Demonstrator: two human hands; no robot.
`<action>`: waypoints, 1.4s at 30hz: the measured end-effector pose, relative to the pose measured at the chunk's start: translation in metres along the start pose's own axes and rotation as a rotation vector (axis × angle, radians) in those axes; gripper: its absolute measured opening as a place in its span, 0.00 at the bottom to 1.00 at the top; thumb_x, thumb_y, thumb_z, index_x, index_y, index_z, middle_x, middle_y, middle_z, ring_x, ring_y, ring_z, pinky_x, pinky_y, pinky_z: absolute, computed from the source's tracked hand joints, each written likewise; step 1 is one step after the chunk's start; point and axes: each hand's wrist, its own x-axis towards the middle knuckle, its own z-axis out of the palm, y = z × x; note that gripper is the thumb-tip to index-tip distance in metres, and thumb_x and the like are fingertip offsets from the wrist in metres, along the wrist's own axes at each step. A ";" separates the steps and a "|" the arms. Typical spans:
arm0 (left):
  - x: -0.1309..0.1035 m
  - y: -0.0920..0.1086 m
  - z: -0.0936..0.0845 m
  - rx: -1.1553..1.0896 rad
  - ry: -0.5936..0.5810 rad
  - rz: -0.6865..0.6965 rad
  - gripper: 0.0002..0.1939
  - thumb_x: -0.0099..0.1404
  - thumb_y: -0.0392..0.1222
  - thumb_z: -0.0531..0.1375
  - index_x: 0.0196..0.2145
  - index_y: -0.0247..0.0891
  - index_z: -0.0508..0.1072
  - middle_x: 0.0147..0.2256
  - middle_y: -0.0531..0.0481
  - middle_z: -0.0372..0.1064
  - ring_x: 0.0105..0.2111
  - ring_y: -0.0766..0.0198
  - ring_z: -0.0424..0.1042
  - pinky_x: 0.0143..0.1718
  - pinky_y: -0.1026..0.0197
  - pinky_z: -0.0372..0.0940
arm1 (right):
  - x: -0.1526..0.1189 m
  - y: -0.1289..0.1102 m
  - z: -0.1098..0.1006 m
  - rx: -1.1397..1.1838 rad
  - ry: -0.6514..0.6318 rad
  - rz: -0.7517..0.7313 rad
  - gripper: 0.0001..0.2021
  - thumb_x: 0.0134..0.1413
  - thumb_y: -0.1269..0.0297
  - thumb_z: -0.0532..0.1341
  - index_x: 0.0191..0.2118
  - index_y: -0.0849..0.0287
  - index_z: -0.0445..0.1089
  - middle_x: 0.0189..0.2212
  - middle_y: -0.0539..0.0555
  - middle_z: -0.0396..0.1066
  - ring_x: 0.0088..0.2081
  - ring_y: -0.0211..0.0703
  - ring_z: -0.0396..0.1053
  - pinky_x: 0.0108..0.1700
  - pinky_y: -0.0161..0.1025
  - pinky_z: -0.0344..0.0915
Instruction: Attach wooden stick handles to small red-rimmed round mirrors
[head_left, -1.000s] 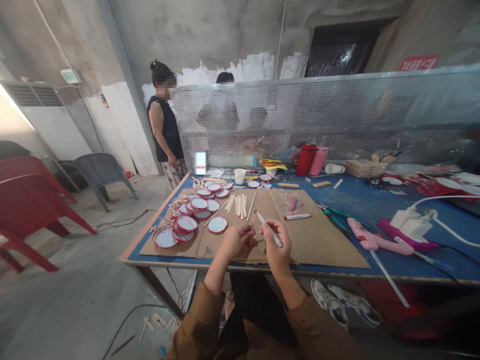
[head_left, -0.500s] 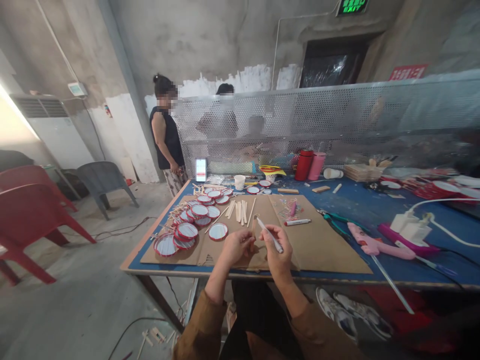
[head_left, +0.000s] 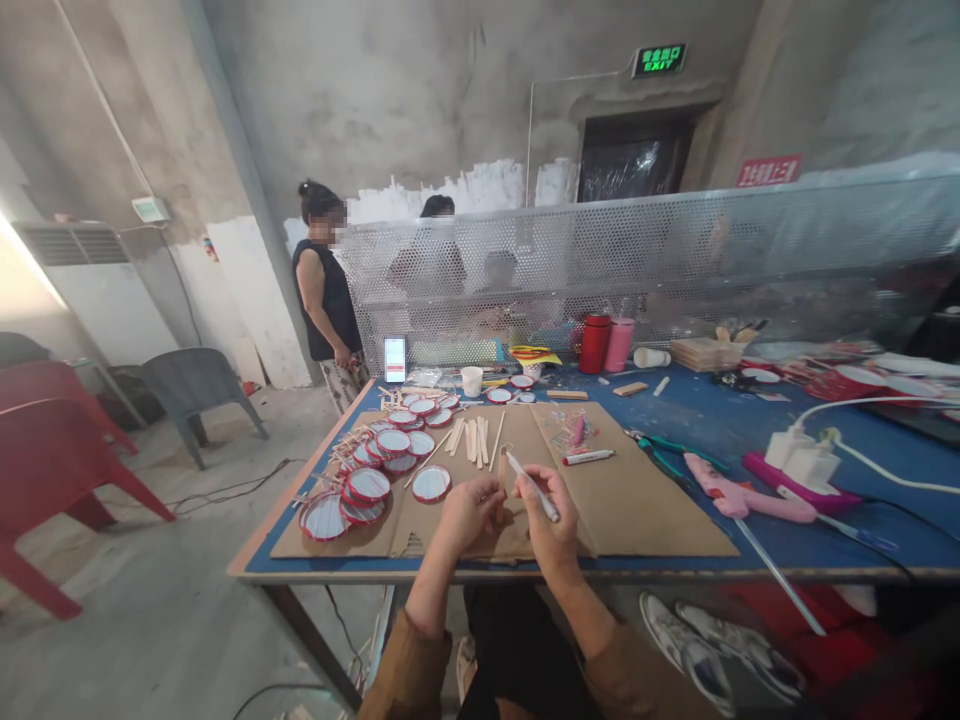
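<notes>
My left hand (head_left: 466,511) pinches a small wooden stick (head_left: 501,470) upright over the brown cardboard sheet (head_left: 637,500) near the table's front edge. My right hand (head_left: 553,518) grips a white pen (head_left: 531,484), its tip pointing up and left, close to the stick. The two hands are almost touching. Round red-rimmed discs (head_left: 373,466) lie in a cluster to the left of my hands, with loose wooden sticks (head_left: 475,438) just beyond.
On the blue table (head_left: 720,425) lie a pink glue gun (head_left: 739,497), green pliers (head_left: 664,450), a white marker (head_left: 587,457), a power strip (head_left: 806,460), a red bottle (head_left: 594,343) and a paper cup (head_left: 471,380). A perforated metal screen (head_left: 675,260) backs the table. A person (head_left: 324,290) stands at the far left corner; chairs stand left.
The camera has tilted upward, so the table and my hands sit lower in view and the exit sign shows. My hands hold the stick and pen as before.
</notes>
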 end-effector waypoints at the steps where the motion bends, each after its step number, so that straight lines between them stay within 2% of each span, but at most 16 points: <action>1: 0.000 0.000 0.000 0.003 0.001 -0.001 0.09 0.60 0.43 0.52 0.28 0.38 0.68 0.17 0.58 0.65 0.16 0.70 0.64 0.23 0.69 0.57 | 0.000 0.000 0.000 0.001 0.005 -0.001 0.11 0.52 0.56 0.60 0.36 0.60 0.67 0.26 0.51 0.70 0.27 0.39 0.69 0.31 0.35 0.67; 7: 0.000 -0.001 0.000 -0.027 -0.015 0.011 0.10 0.61 0.43 0.51 0.30 0.38 0.69 0.19 0.58 0.67 0.16 0.70 0.64 0.22 0.69 0.57 | 0.001 -0.002 0.001 0.028 0.017 0.008 0.11 0.52 0.56 0.60 0.35 0.60 0.67 0.25 0.51 0.70 0.26 0.39 0.69 0.31 0.36 0.68; 14: -0.001 0.000 0.000 -0.010 -0.004 -0.008 0.10 0.60 0.44 0.52 0.27 0.38 0.68 0.16 0.58 0.64 0.16 0.70 0.64 0.23 0.69 0.56 | 0.000 -0.001 0.000 0.016 0.018 0.017 0.11 0.52 0.56 0.60 0.36 0.60 0.67 0.26 0.51 0.70 0.27 0.39 0.69 0.32 0.36 0.67; 22: -0.003 0.010 -0.003 -0.008 -0.001 -0.005 0.10 0.60 0.42 0.52 0.24 0.37 0.66 0.16 0.58 0.63 0.15 0.71 0.62 0.22 0.69 0.56 | -0.001 0.000 -0.002 0.054 0.002 0.016 0.10 0.53 0.58 0.59 0.37 0.59 0.67 0.26 0.50 0.70 0.28 0.38 0.68 0.33 0.35 0.66; 26: -0.002 0.005 -0.002 -0.037 -0.018 -0.010 0.09 0.60 0.43 0.52 0.27 0.37 0.67 0.18 0.58 0.65 0.15 0.72 0.62 0.22 0.69 0.56 | -0.002 -0.006 -0.003 0.043 0.004 0.019 0.10 0.54 0.58 0.59 0.38 0.59 0.68 0.25 0.50 0.69 0.28 0.39 0.68 0.33 0.36 0.65; 31: -0.001 0.002 -0.002 -0.043 -0.008 0.006 0.09 0.60 0.43 0.52 0.27 0.37 0.67 0.17 0.58 0.63 0.17 0.71 0.64 0.23 0.70 0.56 | -0.003 -0.012 -0.003 0.025 0.010 0.037 0.10 0.54 0.57 0.58 0.36 0.59 0.68 0.24 0.49 0.69 0.28 0.39 0.68 0.34 0.36 0.65; 38: -0.003 0.006 -0.004 -0.008 -0.022 -0.011 0.12 0.61 0.47 0.52 0.27 0.37 0.68 0.17 0.57 0.64 0.16 0.71 0.62 0.22 0.69 0.54 | -0.004 -0.006 -0.002 -0.015 -0.063 -0.003 0.12 0.53 0.57 0.58 0.39 0.59 0.68 0.31 0.53 0.72 0.31 0.41 0.70 0.35 0.38 0.67; 42: -0.004 0.006 -0.003 -0.016 -0.019 -0.006 0.12 0.61 0.47 0.52 0.28 0.37 0.68 0.17 0.57 0.65 0.17 0.71 0.62 0.22 0.69 0.55 | -0.002 -0.005 -0.001 -0.042 -0.073 -0.010 0.12 0.53 0.57 0.59 0.39 0.59 0.68 0.32 0.54 0.72 0.31 0.41 0.70 0.36 0.39 0.67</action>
